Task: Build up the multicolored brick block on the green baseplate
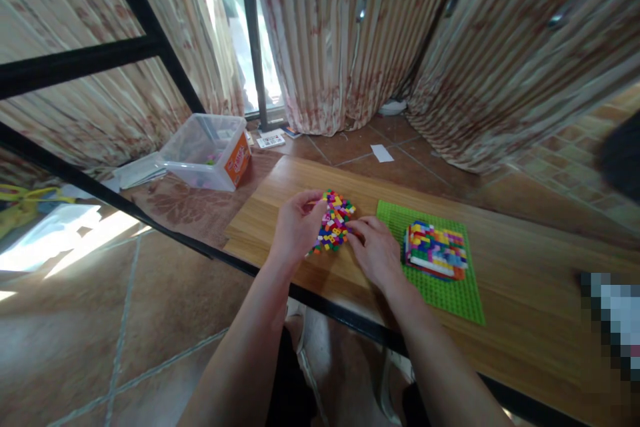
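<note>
A loose pile of small, multicoloured toy building bricks (336, 221) lies on the wooden table. My left hand (299, 225) is at the pile's left edge, its fingers curled and closed towards the thumb. On the opposite side my right hand (376, 252) has its thumb and index finger pinched by the bricks. What either hand holds, if anything, is too small to make out. To the right of my right hand, a built block of coloured bricks (436, 250) stands on a green studded baseplate (425, 292).
The wooden table (520, 273) has a black metal frame. On the floor at the left stands a clear plastic box (197, 170) with an orange label and a few pieces inside. Striped curtains (320, 47) hang behind. A white paper (382, 153) lies on the tiles.
</note>
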`<state>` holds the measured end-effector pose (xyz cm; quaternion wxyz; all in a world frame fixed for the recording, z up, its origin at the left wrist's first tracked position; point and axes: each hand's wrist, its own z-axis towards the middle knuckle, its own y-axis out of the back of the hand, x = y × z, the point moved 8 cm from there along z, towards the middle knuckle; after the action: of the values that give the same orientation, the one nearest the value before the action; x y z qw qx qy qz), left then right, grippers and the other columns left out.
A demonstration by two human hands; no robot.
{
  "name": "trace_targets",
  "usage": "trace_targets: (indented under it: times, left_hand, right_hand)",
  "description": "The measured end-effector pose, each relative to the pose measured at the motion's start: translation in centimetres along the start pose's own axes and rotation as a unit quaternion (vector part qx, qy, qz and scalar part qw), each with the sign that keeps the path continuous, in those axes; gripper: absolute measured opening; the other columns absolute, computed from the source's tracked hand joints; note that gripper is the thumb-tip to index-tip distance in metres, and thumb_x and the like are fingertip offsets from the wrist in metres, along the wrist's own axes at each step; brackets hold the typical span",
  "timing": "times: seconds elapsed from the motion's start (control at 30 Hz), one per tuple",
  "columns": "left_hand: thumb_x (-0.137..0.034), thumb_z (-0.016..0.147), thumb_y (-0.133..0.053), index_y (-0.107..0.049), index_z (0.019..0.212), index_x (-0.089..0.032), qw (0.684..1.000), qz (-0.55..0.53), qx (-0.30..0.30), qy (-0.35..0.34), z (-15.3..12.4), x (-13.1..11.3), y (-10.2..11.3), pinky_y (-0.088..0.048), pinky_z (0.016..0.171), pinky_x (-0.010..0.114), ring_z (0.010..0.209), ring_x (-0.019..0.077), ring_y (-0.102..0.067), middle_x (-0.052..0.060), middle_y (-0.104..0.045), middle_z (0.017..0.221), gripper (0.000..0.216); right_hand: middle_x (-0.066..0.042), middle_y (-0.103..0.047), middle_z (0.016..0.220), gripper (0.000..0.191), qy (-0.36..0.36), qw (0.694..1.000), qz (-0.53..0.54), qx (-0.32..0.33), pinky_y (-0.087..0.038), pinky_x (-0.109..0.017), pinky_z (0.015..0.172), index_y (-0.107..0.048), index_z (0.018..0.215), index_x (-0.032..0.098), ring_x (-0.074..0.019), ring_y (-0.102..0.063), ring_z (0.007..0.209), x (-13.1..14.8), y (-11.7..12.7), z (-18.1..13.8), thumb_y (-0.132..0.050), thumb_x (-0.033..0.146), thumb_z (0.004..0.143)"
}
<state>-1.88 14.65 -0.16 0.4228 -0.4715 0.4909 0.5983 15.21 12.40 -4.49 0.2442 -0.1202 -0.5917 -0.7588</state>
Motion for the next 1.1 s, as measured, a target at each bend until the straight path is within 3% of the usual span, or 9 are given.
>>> trace_targets:
  times: [0.17,0.3,0.5,0.63,0.77,0.93,1.1]
  left_hand:
    - [-0.019,0.084,-0.061,-0.074,0.096,-0.015,0.959,0.281,-0.006,-0.043,0.4,-0.1,1.5,-0.052,0.083,0.035,0.082,0.0222,-0.068,0.010,-0.075,0.090,0.019]
    - [-0.018,0.085,-0.058,-0.074,0.098,-0.014,0.934,0.355,0.011,-0.045,0.5,0.3,2.0,-0.052,0.083,0.035,0.083,0.0226,-0.068,0.011,-0.075,0.091,0.020]
    - [-0.020,0.089,-0.055,-0.072,0.109,-0.014,0.920,0.388,0.055,-0.019,0.1,0.4,1.4,-0.051,0.089,0.036,0.094,0.0247,-0.068,0.011,-0.075,0.101,0.027]
    - [-0.020,0.092,-0.052,-0.070,0.115,-0.016,0.923,0.370,0.086,-0.052,-0.5,-0.7,0.0,-0.050,0.093,0.036,0.099,0.0238,-0.068,0.010,-0.074,0.108,0.029]
    - [-0.021,0.092,-0.053,-0.070,0.110,-0.015,0.936,0.326,0.084,-0.102,-0.8,-1.6,-1.2,-0.052,0.093,0.036,0.101,0.0234,-0.068,0.009,-0.074,0.108,0.026]
    - [-0.019,0.091,-0.054,-0.069,0.108,-0.016,0.939,0.281,0.099,-0.171,-1.4,-2.5,-3.4,-0.053,0.091,0.035,0.098,0.0215,-0.069,0.008,-0.075,0.107,0.023]
    - [-0.017,0.090,-0.055,-0.068,0.108,-0.015,0.928,0.265,0.145,-0.218,-3.0,-3.2,-6.9,-0.053,0.094,0.037,0.102,0.0221,-0.069,0.009,-0.074,0.109,0.022]
  right_hand:
    - [-0.007,-0.067,0.104,0.020,0.012,1.000,0.018,0.002,-0.044,-0.034,0.083,-0.072,0.097,0.023,-0.0207,-0.058,0.094,-0.1,-0.1,0.0,-0.053,0.026,0.093]
    - [-0.007,-0.068,0.098,0.021,0.010,1.000,0.022,-0.006,-0.044,-0.033,0.084,-0.071,0.094,0.020,-0.0209,-0.059,0.092,-0.3,0.1,0.0,-0.051,0.023,0.093]
    - [-0.007,-0.070,0.096,0.021,0.038,0.999,0.013,0.001,-0.044,-0.035,0.085,-0.071,0.096,0.020,-0.0226,-0.060,0.091,-0.4,-0.2,0.0,-0.051,0.023,0.092]
    - [-0.008,-0.070,0.097,0.018,0.042,0.999,0.029,-0.006,-0.045,-0.038,0.087,-0.071,0.095,0.020,-0.0242,-0.060,0.093,-0.3,-0.3,0.1,-0.054,0.023,0.092]
    - [-0.009,-0.069,0.099,0.023,0.028,0.994,0.086,-0.061,-0.047,-0.038,0.087,-0.069,0.105,0.021,-0.0230,-0.061,0.094,0.8,1.2,-0.3,-0.050,0.020,0.094]
    - [-0.006,-0.064,0.099,0.028,0.013,0.966,0.222,-0.132,-0.052,-0.031,0.081,-0.069,0.110,0.025,-0.0170,-0.063,0.091,1.9,4.5,-1.5,-0.046,0.019,0.095]
    - [-0.004,-0.064,0.095,0.021,-0.049,0.906,0.385,-0.167,-0.054,-0.031,0.075,-0.072,0.102,0.026,-0.0152,-0.065,0.083,-0.8,6.3,-3.0,-0.055,0.024,0.091]
